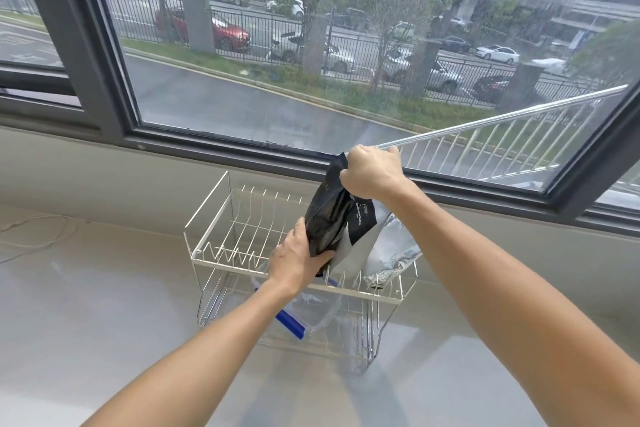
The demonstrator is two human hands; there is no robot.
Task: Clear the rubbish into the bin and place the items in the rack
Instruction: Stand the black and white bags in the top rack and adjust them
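Pouch (pixel 329 215), black, stands tilted over the upper tier of the rack (pixel 221 229), toward its right end. Your right hand (pixel 372 172) grips the top edge of the pouch with curled fingers; the top sticks out to the left of your fist. Your left hand (pixel 294 258) holds the lower part, thumb on its left side, fingers curled under its bottom. A silver bag (pixel 391 246) leans just behind the pouch. The rack stands on the counter (pixel 104 305) near its back edge, and a clear bag (pixel 311 308) lies in the lower tier.
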